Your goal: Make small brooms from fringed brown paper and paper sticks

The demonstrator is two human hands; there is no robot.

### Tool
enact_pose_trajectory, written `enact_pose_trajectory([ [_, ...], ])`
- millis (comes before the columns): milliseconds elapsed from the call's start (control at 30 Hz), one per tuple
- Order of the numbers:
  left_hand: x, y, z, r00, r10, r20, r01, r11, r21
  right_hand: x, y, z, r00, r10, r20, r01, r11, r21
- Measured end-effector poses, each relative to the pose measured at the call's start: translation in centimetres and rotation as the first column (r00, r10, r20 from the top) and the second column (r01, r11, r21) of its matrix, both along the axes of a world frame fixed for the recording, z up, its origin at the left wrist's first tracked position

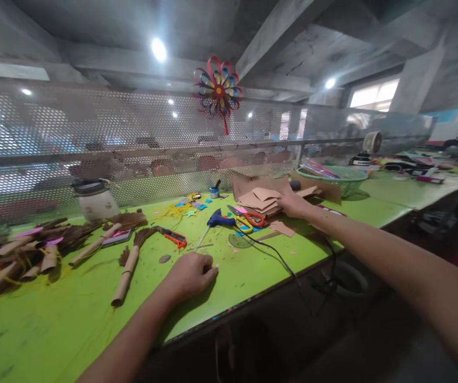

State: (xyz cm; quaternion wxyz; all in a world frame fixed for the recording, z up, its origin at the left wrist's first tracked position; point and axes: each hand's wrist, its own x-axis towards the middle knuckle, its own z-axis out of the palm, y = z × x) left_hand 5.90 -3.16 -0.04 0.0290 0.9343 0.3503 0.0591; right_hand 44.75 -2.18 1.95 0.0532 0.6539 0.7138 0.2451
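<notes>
Beyond our left hand (191,274) lie a blue glue gun (221,219) and an orange cutter (175,238); scissors (255,218) lie just left of our right hand (292,204). The left hand's fingers curl under, largely hidden, against the worktop (236,290); the right hand touches the brown paper pieces (258,200) at its fingertips. We cannot tell whether either hand pinches anything.

Bare hands (191,274), bare forearms (388,260)

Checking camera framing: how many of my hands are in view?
2: left hand over the green table, near the blue glue gun; right hand at the brown paper stack.
</notes>
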Motion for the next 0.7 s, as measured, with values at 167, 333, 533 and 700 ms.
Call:
enact_pose_trajectory([
  [167, 0.0, -0.3, 0.2, 1.0, -0.002, 0.003, 0.002, 1.0, 0.0, -0.5, -0.7, -1.4, 1.0, 0.009, 0.005, -0.01, 0.989, 0.15],
  [333, -0.2, -0.1, 0.1, 1.0, -0.004, -0.002, 0.004, 1.0, 0.002, -1.8, -1.0, -1.6, 0.998, -0.049, -0.033, 0.056, 0.966, 0.252],
  [533, -0.2, 0.1, -0.1, 1.0, -0.028, 0.004, 0.028, 1.0, -0.002, -2.2, -0.5, -1.8, 0.999, -0.032, -0.027, 0.037, 0.97, 0.241],
  [700, -0.3, 0.3, -0.4, 0.999, -0.027, 0.02, 0.027, 1.0, 0.013, -2.3, -0.2, -2.9, 0.999, 0.049, -0.004, -0.047, 0.983, 0.175],
])
